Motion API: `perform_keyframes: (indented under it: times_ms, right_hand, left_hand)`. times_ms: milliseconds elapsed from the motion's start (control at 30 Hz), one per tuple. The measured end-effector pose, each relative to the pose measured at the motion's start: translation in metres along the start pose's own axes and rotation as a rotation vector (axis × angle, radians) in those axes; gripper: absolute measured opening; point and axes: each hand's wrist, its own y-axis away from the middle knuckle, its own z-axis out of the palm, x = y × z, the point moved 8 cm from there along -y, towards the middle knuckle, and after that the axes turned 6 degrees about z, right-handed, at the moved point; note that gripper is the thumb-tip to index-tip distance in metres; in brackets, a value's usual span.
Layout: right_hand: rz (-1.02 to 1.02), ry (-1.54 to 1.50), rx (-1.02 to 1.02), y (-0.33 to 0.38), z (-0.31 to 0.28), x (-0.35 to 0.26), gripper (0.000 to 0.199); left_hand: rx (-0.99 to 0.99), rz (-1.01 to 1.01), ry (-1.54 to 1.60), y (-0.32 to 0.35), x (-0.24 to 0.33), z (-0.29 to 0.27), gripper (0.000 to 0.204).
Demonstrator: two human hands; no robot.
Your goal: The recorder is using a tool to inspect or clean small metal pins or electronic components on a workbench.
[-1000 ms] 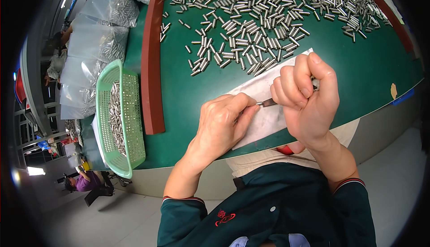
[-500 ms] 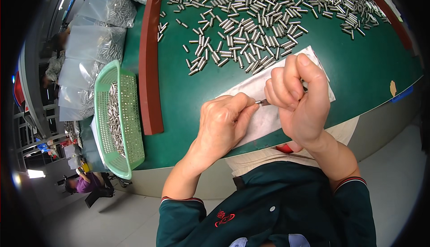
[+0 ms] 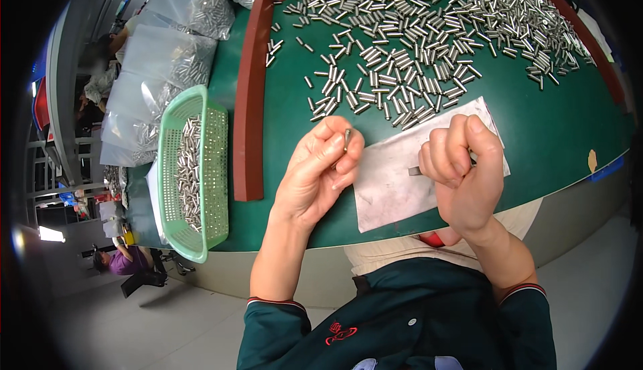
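My left hand [image 3: 315, 172] is turned partly palm up and pinches a small metal pin [image 3: 347, 139] between thumb and fingers. To its right, my right hand [image 3: 469, 169] is closed in a fist around a tool with a flat grey metal tip [image 3: 414, 171]; the rest of the tool is hidden in the palm. A smudged white sheet [image 3: 385, 199] lies on the green table [image 3: 284, 135], under and between both hands. Beyond them, a great many loose shiny metal pins [image 3: 402, 65] are spread over the table and heaped thickest at the far right.
Dark red wooden rails [image 3: 248, 115] border the work area. Left of the near rail stands a light green plastic basket [image 3: 218, 169] with pins inside. Clear plastic bags of pins [image 3: 151, 102] line the far left. A person in purple [image 3: 127, 261] sits in the background.
My left hand has drawn away from the tool tip to the left and rolled palm up, carrying the pin. My right hand keeps its grip on the tool. The whole view has shifted slightly.
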Motion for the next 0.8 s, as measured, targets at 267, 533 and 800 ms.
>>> perform_keyframes:
  times_ms: [267,533,800]
  right_hand:
    - [0.002,-0.011,-0.007,-0.001,-0.001,-0.001,0.036]
    - [0.01,-0.044,0.002,-0.002,-0.002,-0.002,0.037]
    - [0.02,-0.037,0.013,-0.002,-0.004,-0.001,0.038]
  left_hand:
    - [0.237,0.131,-0.86,-0.017,0.034,-0.006,0.021]
    - [0.16,0.531,-1.869,-0.027,0.032,0.018,0.012]
    - [0.054,0.014,-0.462,-0.021,0.006,-0.011,0.014]
